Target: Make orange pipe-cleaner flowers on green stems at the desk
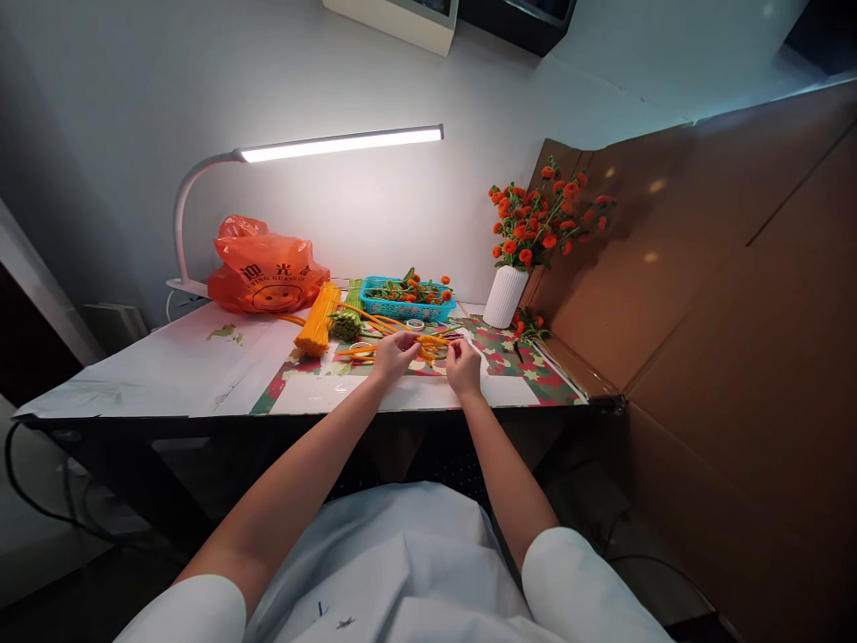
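Observation:
Over the front middle of the table, my left hand (394,357) pinches a yellow-orange pipe cleaner (432,341) that is bent into loops. My right hand (464,366) is closed at the loops' right end, its fingertips pressed together on the pipe cleaner. Left of my hands lies a thick bundle of orange pipe cleaners (319,321), beside a bundle of green pipe cleaners (346,323). A few loose orange stems lie around my left hand. Behind the hands, a roll of tape (415,325) sits near the basket.
A blue basket (408,310) holds small orange flowers with green stems. A white vase (505,296) of orange flowers stands back right, near a tall cardboard panel (723,268). An orange plastic bag (268,272) and a lit lamp (341,143) are at left.

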Demonstrator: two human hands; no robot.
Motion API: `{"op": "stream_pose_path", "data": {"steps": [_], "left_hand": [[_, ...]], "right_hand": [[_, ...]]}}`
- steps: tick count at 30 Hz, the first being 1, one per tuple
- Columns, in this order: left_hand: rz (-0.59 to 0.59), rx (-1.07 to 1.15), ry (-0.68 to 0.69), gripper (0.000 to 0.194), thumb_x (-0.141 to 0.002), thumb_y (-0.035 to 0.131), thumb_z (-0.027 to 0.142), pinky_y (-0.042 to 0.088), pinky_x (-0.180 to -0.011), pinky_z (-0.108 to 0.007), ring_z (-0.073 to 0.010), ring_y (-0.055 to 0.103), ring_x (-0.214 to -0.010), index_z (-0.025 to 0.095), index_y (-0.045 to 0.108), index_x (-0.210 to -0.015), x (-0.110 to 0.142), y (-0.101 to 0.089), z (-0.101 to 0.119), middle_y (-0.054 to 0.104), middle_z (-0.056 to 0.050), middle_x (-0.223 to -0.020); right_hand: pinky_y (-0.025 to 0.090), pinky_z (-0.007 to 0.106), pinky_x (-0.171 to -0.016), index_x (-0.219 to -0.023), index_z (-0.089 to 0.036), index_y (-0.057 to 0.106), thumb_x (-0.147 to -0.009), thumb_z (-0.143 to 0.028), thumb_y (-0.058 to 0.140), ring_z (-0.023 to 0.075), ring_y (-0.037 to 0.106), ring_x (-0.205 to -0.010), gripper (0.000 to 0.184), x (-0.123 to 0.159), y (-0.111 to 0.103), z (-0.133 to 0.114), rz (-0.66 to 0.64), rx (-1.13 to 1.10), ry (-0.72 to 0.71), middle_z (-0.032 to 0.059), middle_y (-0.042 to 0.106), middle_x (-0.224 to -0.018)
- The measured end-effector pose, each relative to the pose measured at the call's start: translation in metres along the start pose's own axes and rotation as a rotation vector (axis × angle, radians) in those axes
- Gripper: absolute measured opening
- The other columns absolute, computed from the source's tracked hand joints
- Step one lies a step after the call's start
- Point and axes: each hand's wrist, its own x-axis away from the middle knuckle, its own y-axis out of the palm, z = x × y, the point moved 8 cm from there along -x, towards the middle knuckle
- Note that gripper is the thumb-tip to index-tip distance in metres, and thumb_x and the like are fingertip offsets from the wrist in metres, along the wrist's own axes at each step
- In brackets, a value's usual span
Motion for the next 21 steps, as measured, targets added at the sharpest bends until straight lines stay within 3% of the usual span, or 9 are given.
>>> {"op": "stream_pose_path", "data": {"steps": [13,21], "left_hand": [[-0.03,0.029,-0.002,0.039,-0.069,0.069,0.047,0.052,-0.051,-0.025,-0.0182,0.067,-0.063,0.013,0.07,-0.09,0.003,0.002,0.011,0.071,-0.007,-0.073],[-0.056,-0.06,0.04,0.031,-0.072,0.066,0.041,0.049,-0.049,-0.022,-0.015,0.063,-0.059,0.016,0.072,-0.088,0.002,0.004,0.009,0.07,-0.004,-0.069]], "right_hand": [[0.048,0.034,-0.076,-0.086,-0.018,0.06,-0.084,-0.019,0.042,0.0218,0.059,-0.082,0.018,0.0,0.005,-0.005,-0.059,-0.026,-0.096,0.0087,0.066,-0.085],[0.047,0.034,-0.076,-0.077,-0.02,0.059,-0.084,-0.019,0.044,0.0217,0.058,-0.081,0.016,0.0,0.004,-0.006,-0.071,-0.044,-0.124,0.0068,0.064,-0.081]]}}
